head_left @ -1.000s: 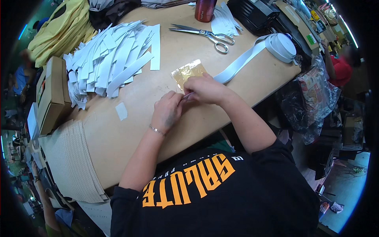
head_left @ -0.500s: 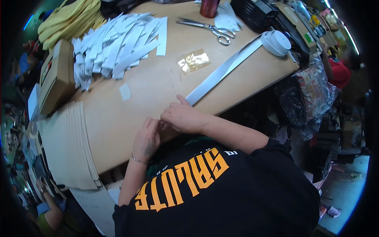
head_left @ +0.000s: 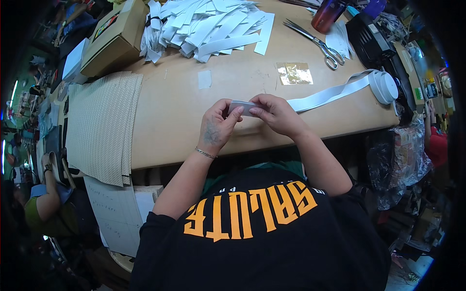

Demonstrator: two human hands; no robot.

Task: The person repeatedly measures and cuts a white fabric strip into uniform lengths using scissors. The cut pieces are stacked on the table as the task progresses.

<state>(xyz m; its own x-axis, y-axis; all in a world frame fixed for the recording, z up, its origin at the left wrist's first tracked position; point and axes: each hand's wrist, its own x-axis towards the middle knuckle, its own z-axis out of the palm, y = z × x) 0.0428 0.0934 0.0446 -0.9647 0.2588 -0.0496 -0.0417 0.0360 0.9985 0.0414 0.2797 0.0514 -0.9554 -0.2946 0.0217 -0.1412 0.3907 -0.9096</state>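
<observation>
Near the table's front edge, both hands pinch a short, pale grey flat piece [head_left: 241, 106] that seems to have layered edges. My left hand [head_left: 219, 122] is closed on its left end, thumb in front. At the other end, my right hand [head_left: 277, 115] grips it between thumb and fingers. A white band [head_left: 325, 96] runs from behind the right hand to a white roll [head_left: 386, 87] standing at the table's right end. The right hand hides whether band and grey piece join.
Cut white strips [head_left: 213, 29] lie heaped at the back, near a cardboard box [head_left: 114, 41]. Scissors [head_left: 315, 42], a red tumbler [head_left: 328, 17] and a gold film square [head_left: 294, 73] are at the back right. Ribbed sheets [head_left: 99, 126] are stacked on the left.
My hands have risen from the table edge and moved apart a little, bringing the grey piece into sight. The view has turned, and the band now lies with more of a curve.
</observation>
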